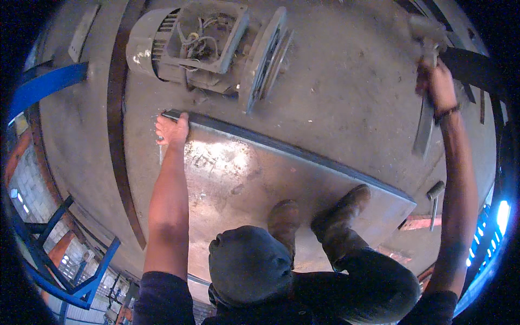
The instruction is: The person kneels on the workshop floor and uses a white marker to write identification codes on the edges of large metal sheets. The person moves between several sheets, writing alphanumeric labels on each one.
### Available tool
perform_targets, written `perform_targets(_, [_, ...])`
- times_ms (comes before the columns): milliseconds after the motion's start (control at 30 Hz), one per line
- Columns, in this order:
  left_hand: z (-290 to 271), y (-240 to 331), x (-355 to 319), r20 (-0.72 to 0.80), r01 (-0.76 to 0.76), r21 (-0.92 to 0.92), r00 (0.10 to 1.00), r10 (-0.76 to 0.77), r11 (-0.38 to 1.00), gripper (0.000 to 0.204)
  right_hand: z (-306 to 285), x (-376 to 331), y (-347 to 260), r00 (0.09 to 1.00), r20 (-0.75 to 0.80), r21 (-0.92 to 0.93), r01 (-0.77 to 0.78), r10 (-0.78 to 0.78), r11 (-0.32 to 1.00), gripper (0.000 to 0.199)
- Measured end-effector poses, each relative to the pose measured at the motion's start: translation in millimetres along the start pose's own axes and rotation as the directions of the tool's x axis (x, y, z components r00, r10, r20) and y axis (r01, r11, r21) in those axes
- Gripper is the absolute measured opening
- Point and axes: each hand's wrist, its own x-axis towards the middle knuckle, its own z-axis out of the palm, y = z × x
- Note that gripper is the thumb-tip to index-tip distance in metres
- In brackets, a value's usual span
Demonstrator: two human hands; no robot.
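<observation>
A broad metal sheet [238,179] lies on the floor under my boots [338,214], with a dark raised edge along its far side. My left hand [172,129] is closed over its far left corner, the thumb on the top edge. Held up at the far right, my right hand [437,86] is wrapped round the handle of a hammer [428,30], whose head is smeared by motion. A grey bar-like length [424,130] shows below that fist; whether it belongs to the hammer I cannot tell.
An electric motor [143,49] with an open wiring box and a round flange lies beyond the sheet. Another hammer [435,192] rests on the floor at right. A long brown strip [116,108] runs along the left. Blue metal frames [100,271] stand at lower left.
</observation>
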Motion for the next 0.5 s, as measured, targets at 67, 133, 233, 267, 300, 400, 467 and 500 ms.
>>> perform_targets(67, [14,6,-7,0.03,-0.013,-0.024,0.999,0.013,1.0,0.093,4,35,-10,0.982,-0.188,0.111,0.048,-0.026,0.993,0.018])
perform_targets(133, [15,6,-6,0.032,-0.018,-0.04,0.999,0.019,0.999,0.091,36,32,1,0.965,-0.257,-0.028,0.049,-0.054,0.998,0.018])
perform_targets(233, [8,3,-10,0.03,-0.035,-0.052,0.999,0.036,0.998,0.089,139,-54,112,0.976,-0.164,-0.605,0.016,-0.143,0.796,0.05])
perform_targets(267, [5,0,-9,0.022,-0.044,-0.061,0.999,0.046,0.997,0.089,173,-115,135,0.987,0.134,-0.618,0.152,-0.088,0.771,0.064])
perform_targets(300, [8,8,-11,0.025,-0.058,-0.091,0.998,0.061,0.994,0.089,189,-146,154,0.936,0.348,-0.606,0.272,-0.059,0.747,0.052])
perform_targets(400, [9,-7,1,0.038,-0.021,-0.047,0.999,0.023,0.999,0.091,208,-131,89,0.674,0.644,-0.526,0.048,0.361,0.849,0.039])
perform_targets(467, [10,1,-4,0.066,-0.022,-0.04,0.997,0.025,0.999,0.092,196,-115,58,0.579,0.637,-0.532,-0.147,0.509,0.834,0.041])
perform_targets(500, [8,1,-5,0.081,-0.013,-0.038,0.997,0.016,0.999,0.092,186,-115,60,0.607,0.62,-0.52,-0.158,0.498,0.84,0.045])
